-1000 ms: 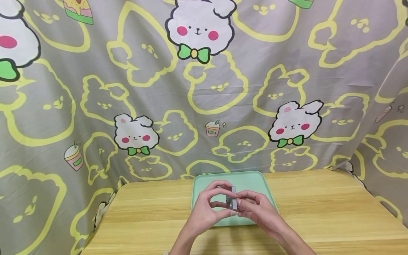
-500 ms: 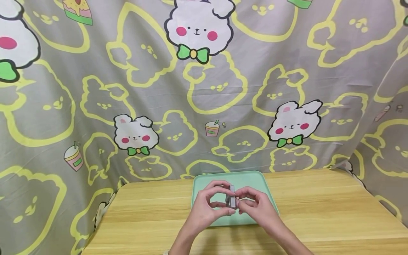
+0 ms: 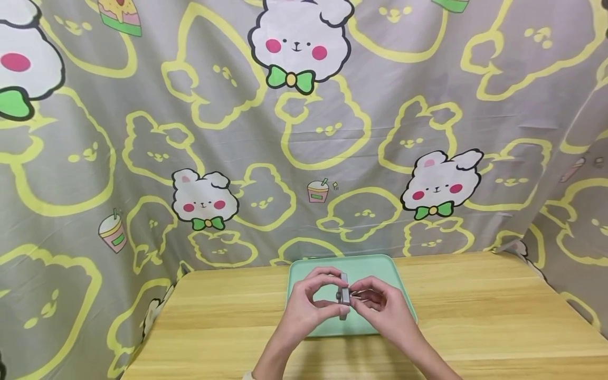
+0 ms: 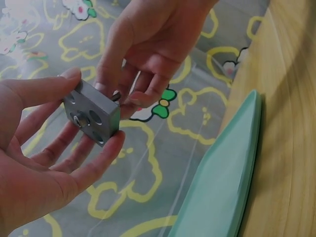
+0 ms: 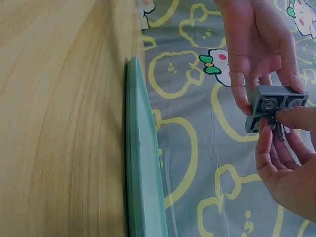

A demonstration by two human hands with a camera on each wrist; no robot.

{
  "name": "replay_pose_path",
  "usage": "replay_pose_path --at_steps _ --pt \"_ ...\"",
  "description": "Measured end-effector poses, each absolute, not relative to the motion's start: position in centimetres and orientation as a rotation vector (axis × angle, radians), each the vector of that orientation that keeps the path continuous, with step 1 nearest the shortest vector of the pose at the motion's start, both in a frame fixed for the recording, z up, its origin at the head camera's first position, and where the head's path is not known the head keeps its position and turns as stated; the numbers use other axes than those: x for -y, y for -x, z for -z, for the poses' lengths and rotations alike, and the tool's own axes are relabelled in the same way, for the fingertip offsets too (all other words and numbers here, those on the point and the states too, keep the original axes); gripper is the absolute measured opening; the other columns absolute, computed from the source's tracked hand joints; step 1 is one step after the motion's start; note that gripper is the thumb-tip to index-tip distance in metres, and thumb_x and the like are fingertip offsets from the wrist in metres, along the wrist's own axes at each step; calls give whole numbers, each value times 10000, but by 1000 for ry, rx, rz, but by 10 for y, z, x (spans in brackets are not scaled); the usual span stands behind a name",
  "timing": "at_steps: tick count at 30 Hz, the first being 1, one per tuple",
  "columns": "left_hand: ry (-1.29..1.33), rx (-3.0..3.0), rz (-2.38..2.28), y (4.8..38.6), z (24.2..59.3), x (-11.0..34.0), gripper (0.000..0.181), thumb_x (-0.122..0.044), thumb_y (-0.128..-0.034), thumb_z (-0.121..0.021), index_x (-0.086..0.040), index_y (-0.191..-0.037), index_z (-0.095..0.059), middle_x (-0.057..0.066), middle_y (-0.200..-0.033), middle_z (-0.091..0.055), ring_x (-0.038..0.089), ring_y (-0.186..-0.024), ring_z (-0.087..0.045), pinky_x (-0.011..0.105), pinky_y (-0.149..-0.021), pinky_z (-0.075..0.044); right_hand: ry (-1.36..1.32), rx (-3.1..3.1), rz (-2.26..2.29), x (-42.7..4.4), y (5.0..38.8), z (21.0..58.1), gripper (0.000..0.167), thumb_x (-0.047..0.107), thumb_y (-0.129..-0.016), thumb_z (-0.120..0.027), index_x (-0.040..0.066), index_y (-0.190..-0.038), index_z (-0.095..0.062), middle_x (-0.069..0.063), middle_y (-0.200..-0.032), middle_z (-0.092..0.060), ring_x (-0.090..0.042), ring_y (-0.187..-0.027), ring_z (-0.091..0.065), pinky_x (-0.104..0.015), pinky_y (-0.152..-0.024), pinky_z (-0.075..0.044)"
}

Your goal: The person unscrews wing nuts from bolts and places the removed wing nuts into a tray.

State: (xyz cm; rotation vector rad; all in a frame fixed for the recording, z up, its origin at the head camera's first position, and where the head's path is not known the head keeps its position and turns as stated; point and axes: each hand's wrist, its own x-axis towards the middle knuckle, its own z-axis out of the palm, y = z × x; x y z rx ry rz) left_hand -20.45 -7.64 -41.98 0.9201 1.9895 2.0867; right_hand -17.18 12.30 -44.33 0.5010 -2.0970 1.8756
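A small grey block [image 4: 92,113] with several round holes in its face is held up in the air. My left hand [image 3: 304,309] grips its edges between thumb and fingers. A bolt end shows at the middle of the face in the left wrist view. On the block's other side, my right hand [image 3: 387,306] has thumb and fingers pinched at a threaded screw [image 5: 280,132]. The right thumb lies close against the block's recessed underside [image 5: 269,104]. The fingers hide part of the screw, so how it joins the block cannot be told.
A mint green tray [image 3: 304,331] lies on the wooden table [image 3: 475,311] below the hands. Behind and at both sides hangs a grey curtain [image 3: 266,137] printed with rabbits and yellow outlines.
My right hand's fingers have shifted and curled at the block's right side. The block has moved slightly left and turned a little, still in my left hand.
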Motion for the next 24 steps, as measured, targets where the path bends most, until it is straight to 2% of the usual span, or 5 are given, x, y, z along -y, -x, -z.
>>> replay_pose_path --at_steps 6,13,19,21,24 --pt "-901 -1948 -2112 205 421 77 369 33 -812 -842 14 -1162 -723 160 -1339 -557 273 -1259 -574 448 -856 -629 -652 2017 -1658 -121 172 446 221 -65 -869 -777 68 -1032 -707 -72 -1006 -712 -134 -889 -717 -271 -751 -630" --pt "-902 -1920 -2123 206 421 78 369 21 -828 -832 14 -1177 -715 180 -1353 -543 293 -1247 -585 449 -865 -625 -842 1923 -1247 -121 176 449 411 -148 -763 -809 165 -1001 -689 15 -1026 -685 -142 -923 -676 -205 -810 -597" --pt "-889 -1909 -2127 206 421 79 369 7 -826 -836 4 -1175 -718 165 -1355 -545 282 -1247 -583 444 -891 -618 -931 1833 -1001 -121 181 452 55 121 -987 -682 110 -934 -667 -6 -1030 -661 -154 -920 -659 -148 -898 -537" --pt "-894 -1898 -2135 206 420 78 366 17 -828 -830 18 -1175 -713 181 -1353 -540 291 -1249 -578 448 -904 -613 -943 1825 -925 -121 181 452 177 191 -1041 -588 94 -913 -661 -19 -1034 -652 -152 -904 -660 -141 -879 -542" --pt "-892 -1908 -2132 205 420 79 358 14 -831 -829 19 -1171 -715 184 -1349 -540 289 -1244 -581 441 -887 -620 -953 1819 -848 -120 181 451 221 182 -1053 -546 78 -891 -655 -31 -1037 -646 -154 -884 -665 -143 -849 -554"
